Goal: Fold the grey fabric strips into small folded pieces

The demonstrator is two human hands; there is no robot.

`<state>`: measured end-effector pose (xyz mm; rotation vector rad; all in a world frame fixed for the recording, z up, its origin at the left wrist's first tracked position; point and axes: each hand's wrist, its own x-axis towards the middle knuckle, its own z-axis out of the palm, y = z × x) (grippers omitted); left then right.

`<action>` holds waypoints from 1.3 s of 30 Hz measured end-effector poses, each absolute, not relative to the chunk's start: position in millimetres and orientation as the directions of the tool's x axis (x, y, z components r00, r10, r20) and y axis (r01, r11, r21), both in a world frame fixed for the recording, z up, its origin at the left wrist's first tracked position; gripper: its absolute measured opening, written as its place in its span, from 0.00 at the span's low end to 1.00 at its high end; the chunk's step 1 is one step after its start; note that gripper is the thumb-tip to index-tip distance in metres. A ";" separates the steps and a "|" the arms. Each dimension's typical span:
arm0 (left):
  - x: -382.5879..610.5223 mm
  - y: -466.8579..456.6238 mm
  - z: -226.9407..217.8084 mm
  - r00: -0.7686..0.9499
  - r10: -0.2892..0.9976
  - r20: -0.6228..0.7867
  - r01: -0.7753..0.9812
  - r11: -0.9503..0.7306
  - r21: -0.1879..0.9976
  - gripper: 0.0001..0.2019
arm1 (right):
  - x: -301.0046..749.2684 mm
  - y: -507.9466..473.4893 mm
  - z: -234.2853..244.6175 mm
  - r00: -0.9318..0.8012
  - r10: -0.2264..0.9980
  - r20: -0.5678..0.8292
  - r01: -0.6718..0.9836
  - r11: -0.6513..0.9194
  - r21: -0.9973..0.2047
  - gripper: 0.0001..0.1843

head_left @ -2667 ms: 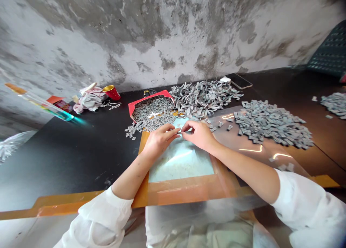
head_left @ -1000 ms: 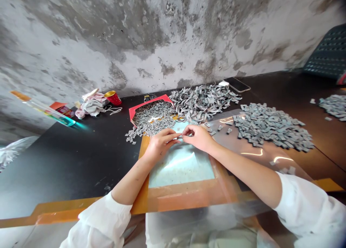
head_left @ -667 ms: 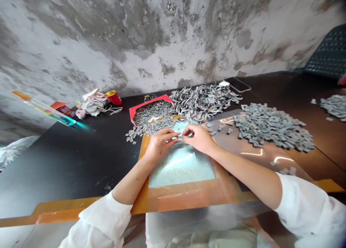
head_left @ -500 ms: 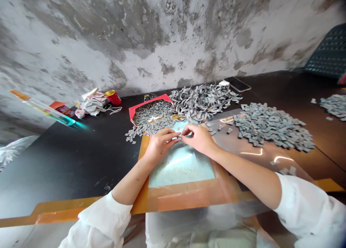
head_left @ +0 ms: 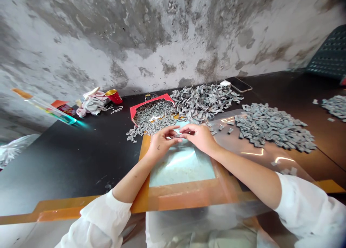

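Observation:
My left hand (head_left: 163, 140) and my right hand (head_left: 198, 136) meet fingertip to fingertip over a pale blue sheet (head_left: 183, 167). Between them is a small grey piece (head_left: 176, 135), mostly covered by the fingers. The left thumb and fingers pinch it from one side; the right thumb and forefinger are closed at its other end. Just beyond the left hand lies a red-edged tray (head_left: 152, 101) heaped with small grey buckle-like pieces (head_left: 159, 113). Behind the right hand is a pile of grey fabric strips (head_left: 202, 100).
To the right lies a heap of folded grey pieces (head_left: 273, 127) beside clear plastic sheeting. A phone (head_left: 241, 84) rests near the wall. At left are a red cup (head_left: 114, 96), crumpled cloth (head_left: 93, 103) and a clear tube with teal liquid (head_left: 48, 109). Orange tape (head_left: 62, 209) runs along the table edge.
The left fingers have lifted and curled, parting a little more from the thumb around the small piece. The right hand stays nearly in place. The view has shifted slightly.

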<state>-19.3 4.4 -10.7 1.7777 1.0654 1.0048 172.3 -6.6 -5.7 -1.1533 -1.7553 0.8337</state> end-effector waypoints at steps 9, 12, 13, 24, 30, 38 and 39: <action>-16.7 4.9 -4.6 0.272 0.961 0.044 0.004 -0.047 0.999 0.25 | 174.9 -5.5 -5.4 -0.263 0.873 0.410 0.473 0.487 -0.734 0.09; -15.6 4.0 -2.7 0.273 0.961 0.050 -0.002 -0.051 0.999 0.24 | 176.1 -2.3 -5.8 -0.288 0.816 0.501 0.535 0.571 -0.623 0.09; -15.8 4.1 -2.1 0.268 0.962 0.056 -0.003 -0.057 0.998 0.24 | 176.7 -1.3 -5.7 -0.287 0.801 0.526 0.547 0.587 -0.596 0.09; -29.0 6.9 -7.4 0.293 0.952 0.093 -0.066 -0.077 0.995 0.14 | 178.5 -2.1 1.5 -0.237 0.810 0.537 0.451 0.581 -0.677 0.06; -29.4 8.2 -11.5 0.336 0.928 0.162 -0.044 -0.157 0.987 0.11 | 175.7 -5.5 2.4 -0.252 0.877 0.409 0.370 0.477 -0.797 0.06; -24.9 5.8 -6.6 0.430 0.899 0.077 -0.070 -0.052 0.996 0.12 | 172.0 -7.4 -1.3 -0.234 0.853 0.466 0.344 0.521 -0.781 0.07; -23.9 4.5 -5.4 0.424 0.905 0.034 -0.053 -0.012 0.999 0.12 | 172.5 -6.5 -2.2 -0.208 0.850 0.485 0.356 0.527 -0.771 0.07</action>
